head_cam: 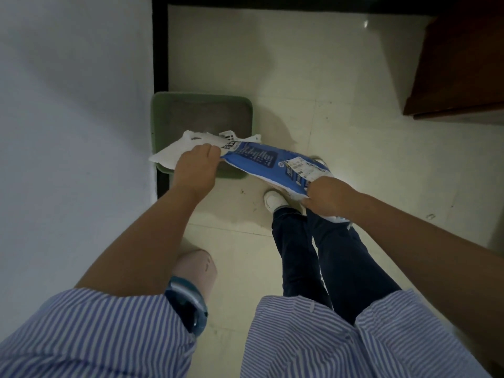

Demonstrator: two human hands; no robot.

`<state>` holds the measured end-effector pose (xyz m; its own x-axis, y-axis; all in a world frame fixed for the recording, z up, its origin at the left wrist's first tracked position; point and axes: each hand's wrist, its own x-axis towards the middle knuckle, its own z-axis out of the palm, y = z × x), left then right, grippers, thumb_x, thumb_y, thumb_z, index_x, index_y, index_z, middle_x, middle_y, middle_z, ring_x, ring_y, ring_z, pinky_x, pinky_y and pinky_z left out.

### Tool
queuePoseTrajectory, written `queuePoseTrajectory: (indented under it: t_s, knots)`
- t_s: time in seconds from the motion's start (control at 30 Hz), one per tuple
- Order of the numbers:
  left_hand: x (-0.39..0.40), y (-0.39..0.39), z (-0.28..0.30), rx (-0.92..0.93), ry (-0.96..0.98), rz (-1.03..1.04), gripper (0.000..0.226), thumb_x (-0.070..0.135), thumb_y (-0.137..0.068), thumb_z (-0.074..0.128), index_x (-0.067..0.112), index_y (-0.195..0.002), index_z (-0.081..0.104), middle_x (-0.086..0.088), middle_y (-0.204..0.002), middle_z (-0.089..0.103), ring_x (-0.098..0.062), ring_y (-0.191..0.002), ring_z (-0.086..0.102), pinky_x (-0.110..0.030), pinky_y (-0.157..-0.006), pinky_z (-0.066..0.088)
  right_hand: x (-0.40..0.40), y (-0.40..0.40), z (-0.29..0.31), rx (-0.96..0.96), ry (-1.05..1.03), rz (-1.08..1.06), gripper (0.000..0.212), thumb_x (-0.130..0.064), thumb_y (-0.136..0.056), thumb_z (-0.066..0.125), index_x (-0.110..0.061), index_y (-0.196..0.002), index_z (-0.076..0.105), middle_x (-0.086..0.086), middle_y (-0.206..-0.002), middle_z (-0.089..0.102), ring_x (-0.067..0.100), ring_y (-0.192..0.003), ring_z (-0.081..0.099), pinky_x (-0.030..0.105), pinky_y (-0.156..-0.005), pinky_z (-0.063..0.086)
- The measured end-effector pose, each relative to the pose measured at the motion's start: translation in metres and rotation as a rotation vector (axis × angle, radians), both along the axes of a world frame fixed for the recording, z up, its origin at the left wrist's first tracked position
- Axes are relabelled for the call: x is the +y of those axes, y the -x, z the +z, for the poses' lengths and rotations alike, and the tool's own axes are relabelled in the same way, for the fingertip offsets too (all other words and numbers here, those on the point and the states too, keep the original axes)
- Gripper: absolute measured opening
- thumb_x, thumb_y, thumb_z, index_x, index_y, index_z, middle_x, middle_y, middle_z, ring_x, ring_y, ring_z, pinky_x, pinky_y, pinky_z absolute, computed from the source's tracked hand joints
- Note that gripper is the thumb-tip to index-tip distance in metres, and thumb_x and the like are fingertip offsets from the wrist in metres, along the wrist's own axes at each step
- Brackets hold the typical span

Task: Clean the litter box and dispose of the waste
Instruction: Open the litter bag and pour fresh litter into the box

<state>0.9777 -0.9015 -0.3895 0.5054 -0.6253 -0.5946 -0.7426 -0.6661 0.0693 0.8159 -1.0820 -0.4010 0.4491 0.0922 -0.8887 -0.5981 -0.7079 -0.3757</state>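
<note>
I stand on a pale tiled floor (pixel 341 110), a white wall (pixel 68 105) left of the green litter box (pixel 158 124), which sits against that wall with grey litter (pixel 201 115) inside. A dark wooden cabinet (pixel 461 64) stands well to the box's right. Over the box's near edge I hold a blue-and-white bag (pixel 261 162) tilted: my left hand (pixel 195 166) grips its open end, my right hand (pixel 327 196) pinches its bottom end.
</note>
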Motion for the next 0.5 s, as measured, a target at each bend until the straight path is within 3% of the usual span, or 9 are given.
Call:
queuePoseTrajectory:
  t_s: [0.07, 0.17, 0.23, 0.3, 0.33, 0.4, 0.43, 0.5]
  knots:
    - [0.009, -0.004, -0.005, -0.038, 0.088, -0.005, 0.025, 0.000, -0.078, 0.034, -0.007, -0.072, 0.057, -0.025, -0.064, 0.058, -0.036, -0.053, 0.058, -0.035, -0.046, 0.046, -0.004, -0.011, 0.005, 0.012, -0.008, 0.040, 0.027, -0.018, -0.098, 0.037, -0.001, -0.104, 0.057, 0.019, -0.109, 0.057, 0.019, -0.099, 0.053, 0.017, -0.079, 0.029]
    - [0.015, -0.016, -0.014, -0.026, 0.092, -0.010, 0.018, 0.005, -0.070, 0.039, 0.000, -0.058, 0.052, -0.016, -0.045, 0.053, -0.026, -0.033, 0.051, -0.023, -0.035, 0.041, -0.011, -0.025, 0.007, -0.016, 0.031, 0.133, 0.024, -0.019, -0.097, 0.038, -0.009, -0.080, 0.052, 0.008, -0.092, 0.057, 0.015, -0.089, 0.045, 0.019, -0.063, 0.029]
    - [0.010, -0.025, -0.019, -0.013, 0.107, -0.031, 0.017, 0.011, -0.068, 0.043, 0.001, -0.058, 0.054, -0.013, -0.043, 0.053, -0.024, -0.028, 0.049, -0.020, -0.030, 0.038, -0.016, -0.031, 0.007, -0.012, 0.052, 0.183, 0.032, -0.020, -0.097, 0.038, -0.010, -0.069, 0.049, 0.001, -0.083, 0.053, 0.017, -0.091, 0.046, 0.013, -0.056, 0.033]
    - [0.005, -0.028, -0.021, 0.013, 0.162, -0.038, 0.018, 0.013, -0.065, 0.048, 0.000, -0.059, 0.057, -0.012, -0.040, 0.052, -0.023, -0.024, 0.046, -0.018, -0.025, 0.033, -0.021, -0.033, 0.005, 0.034, 0.066, 0.189, 0.035, -0.021, -0.098, 0.037, -0.014, -0.063, 0.037, 0.015, -0.094, 0.058, 0.019, -0.089, 0.049, 0.006, -0.050, 0.021]
    - [0.001, -0.028, -0.022, 0.014, 0.205, -0.060, 0.015, 0.012, -0.062, 0.053, -0.002, -0.060, 0.059, -0.011, -0.039, 0.052, -0.023, -0.022, 0.045, -0.018, -0.024, 0.031, -0.022, -0.033, 0.004, 0.048, 0.075, 0.199, 0.037, -0.023, -0.098, 0.036, -0.015, -0.062, 0.030, 0.021, -0.090, 0.056, 0.020, -0.080, 0.051, 0.006, -0.049, 0.017]
    - [-0.006, -0.025, -0.020, 0.013, 0.285, -0.103, 0.016, 0.011, -0.063, 0.053, -0.003, -0.063, 0.061, -0.009, -0.036, 0.051, -0.023, -0.021, 0.044, -0.015, -0.023, 0.027, -0.028, -0.026, 0.000, 0.032, 0.090, 0.220, 0.045, -0.030, -0.096, 0.033, -0.018, -0.055, 0.021, 0.010, -0.060, 0.036, 0.006, -0.055, 0.033, 0.008, -0.047, 0.018]
    - [-0.009, -0.022, -0.021, 0.022, 0.317, -0.105, 0.015, 0.010, -0.062, 0.055, -0.004, -0.066, 0.060, -0.009, -0.036, 0.050, -0.023, -0.020, 0.042, -0.015, -0.022, 0.023, -0.031, -0.019, -0.004, 0.018, 0.104, 0.221, 0.046, -0.031, -0.095, 0.032, -0.019, -0.052, 0.021, 0.002, -0.056, 0.030, 0.004, -0.051, 0.026, 0.010, -0.046, 0.019]
    - [-0.018, -0.017, -0.021, 0.087, 0.395, -0.098, 0.023, 0.001, -0.058, 0.062, -0.006, -0.079, 0.057, -0.010, -0.037, 0.050, -0.020, -0.019, 0.039, -0.015, -0.025, 0.017, -0.040, -0.004, -0.011, 0.049, 0.169, 0.242, 0.049, -0.026, -0.098, 0.037, -0.013, -0.051, 0.034, 0.001, -0.061, 0.043, 0.011, -0.054, 0.036, 0.011, -0.044, 0.019]
